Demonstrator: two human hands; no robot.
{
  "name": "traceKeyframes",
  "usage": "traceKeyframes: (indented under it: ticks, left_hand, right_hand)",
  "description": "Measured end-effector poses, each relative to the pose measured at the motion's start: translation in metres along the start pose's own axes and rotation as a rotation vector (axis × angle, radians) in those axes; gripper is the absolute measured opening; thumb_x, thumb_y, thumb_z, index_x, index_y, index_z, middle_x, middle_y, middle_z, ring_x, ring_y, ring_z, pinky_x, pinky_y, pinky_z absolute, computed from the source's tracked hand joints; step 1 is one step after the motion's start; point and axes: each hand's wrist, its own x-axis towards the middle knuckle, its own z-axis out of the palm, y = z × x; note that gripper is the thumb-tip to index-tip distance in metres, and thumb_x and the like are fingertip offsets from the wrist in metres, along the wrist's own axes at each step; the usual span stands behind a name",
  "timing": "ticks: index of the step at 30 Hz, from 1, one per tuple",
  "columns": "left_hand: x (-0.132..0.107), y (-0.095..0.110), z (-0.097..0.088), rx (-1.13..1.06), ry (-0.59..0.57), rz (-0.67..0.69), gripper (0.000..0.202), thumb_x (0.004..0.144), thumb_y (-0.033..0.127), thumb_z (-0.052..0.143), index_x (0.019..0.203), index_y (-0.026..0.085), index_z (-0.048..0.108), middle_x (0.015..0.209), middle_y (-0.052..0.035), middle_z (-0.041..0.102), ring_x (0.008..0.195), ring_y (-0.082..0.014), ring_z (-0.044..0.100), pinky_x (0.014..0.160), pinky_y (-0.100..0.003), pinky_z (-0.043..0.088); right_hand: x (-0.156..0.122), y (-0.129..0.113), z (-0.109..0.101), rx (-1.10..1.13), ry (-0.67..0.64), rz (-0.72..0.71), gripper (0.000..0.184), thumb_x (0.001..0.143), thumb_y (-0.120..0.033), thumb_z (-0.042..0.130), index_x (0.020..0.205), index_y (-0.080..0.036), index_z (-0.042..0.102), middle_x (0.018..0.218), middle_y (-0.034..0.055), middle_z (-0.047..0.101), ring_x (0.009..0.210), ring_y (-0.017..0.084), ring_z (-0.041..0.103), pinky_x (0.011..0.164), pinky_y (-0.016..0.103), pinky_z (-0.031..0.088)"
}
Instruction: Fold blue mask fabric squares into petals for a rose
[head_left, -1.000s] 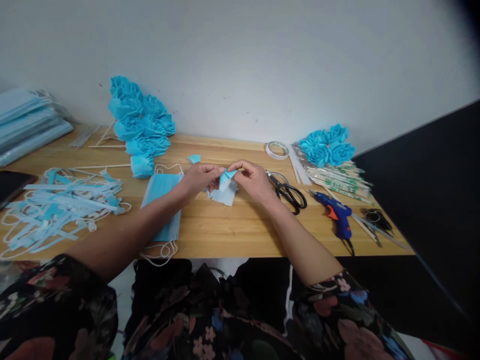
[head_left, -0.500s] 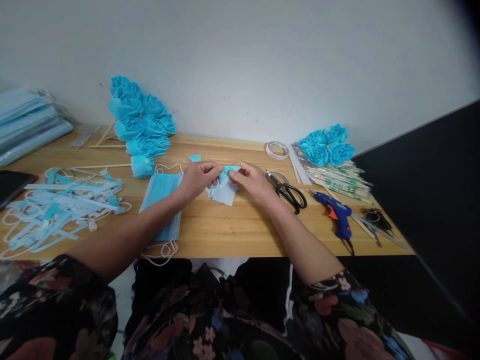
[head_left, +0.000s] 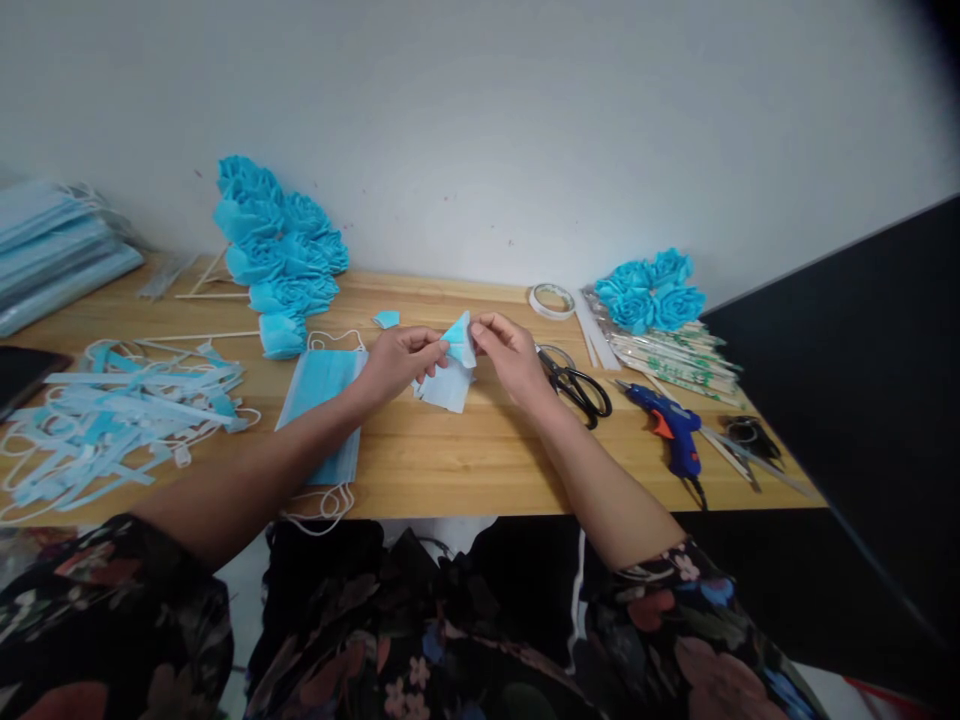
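Between my two hands is a small folded piece of blue and white mask fabric [head_left: 459, 340], pointed at its top. My left hand [head_left: 409, 358] pinches its left edge between thumb and fingers. The fingertips of my right hand [head_left: 504, 348] are closed on its right edge. Just below it, pale cut fabric pieces [head_left: 448, 388] lie on the table. A small blue scrap [head_left: 386, 319] rests behind my left hand. A whole blue face mask [head_left: 330, 385] with white ear loops lies left of my hands, partly under my left forearm.
Blue fabric flowers [head_left: 281, 245] on sticks stand at left, more flowers [head_left: 651, 290] at right over wrapped sticks [head_left: 682, 358]. Cut strips and loops [head_left: 127, 420] are heaped at left. Black-handled scissors [head_left: 577, 388], a tape roll [head_left: 552, 300] and a blue glue gun [head_left: 673, 425] lie right.
The fabric piece has been turned and its shape changed from a flat-topped fold to an upright point. My right hand's fingers have shifted slightly up along its right edge.
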Motion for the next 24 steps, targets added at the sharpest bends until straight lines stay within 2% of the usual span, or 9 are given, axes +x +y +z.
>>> traceKeyframes:
  ticks: [4,8,11,17,24]
  left_hand:
    - [0.0013,0.0007,-0.0022,-0.061,0.064,-0.017,0.024,0.081,0.036,0.068,0.069,0.015,0.067,0.056,0.0007,0.062,0.045,-0.0071,0.049,0.046,-0.02,0.041]
    - [0.0007,0.0027,-0.0015,-0.094,0.111,-0.015,0.025,0.082,0.036,0.068,0.069,0.015,0.067,0.057,0.0001,0.062,0.046,-0.0072,0.05,0.047,-0.021,0.042]
    - [-0.0001,0.0034,0.0001,-0.102,0.116,-0.015,0.025,0.082,0.036,0.068,0.068,0.015,0.067,0.058,-0.0008,0.063,0.048,-0.0077,0.051,0.048,-0.021,0.042]
    - [-0.0013,0.0052,0.0006,-0.097,0.07,-0.032,0.025,0.081,0.036,0.068,0.068,0.015,0.068,0.055,0.0002,0.062,0.046,-0.0075,0.05,0.048,-0.021,0.042]
    - [-0.0009,0.0047,-0.0006,-0.075,0.043,-0.052,0.024,0.081,0.034,0.067,0.067,0.015,0.07,0.054,0.0005,0.061,0.045,-0.0075,0.051,0.048,-0.021,0.042]
  right_hand:
    - [-0.001,-0.0041,-0.0008,0.039,0.029,-0.025,0.043,0.083,-0.062,0.069,0.1,-0.023,0.063,0.091,0.0008,0.067,0.087,0.016,0.062,0.079,0.03,0.051]
    - [-0.0028,-0.0074,0.0006,-0.1,-0.044,-0.045,0.036,0.081,-0.054,0.072,0.097,-0.023,0.063,0.101,0.0036,0.068,0.095,0.018,0.062,0.082,0.031,0.051]
    - [-0.0037,-0.0079,0.0029,-0.206,-0.06,-0.032,0.03,0.079,-0.046,0.073,0.096,-0.022,0.063,0.105,0.0042,0.069,0.094,0.019,0.063,0.08,0.032,0.051]
    - [-0.0037,-0.0056,0.0043,-0.242,-0.021,-0.04,0.02,0.081,-0.04,0.067,0.082,-0.021,0.063,0.088,0.0013,0.068,0.075,0.015,0.06,0.07,0.029,0.047]
    - [-0.0029,-0.0001,0.0026,-0.243,0.024,-0.065,0.019,0.081,-0.039,0.068,0.081,-0.02,0.066,0.077,-0.0008,0.065,0.068,0.013,0.055,0.066,0.027,0.044]
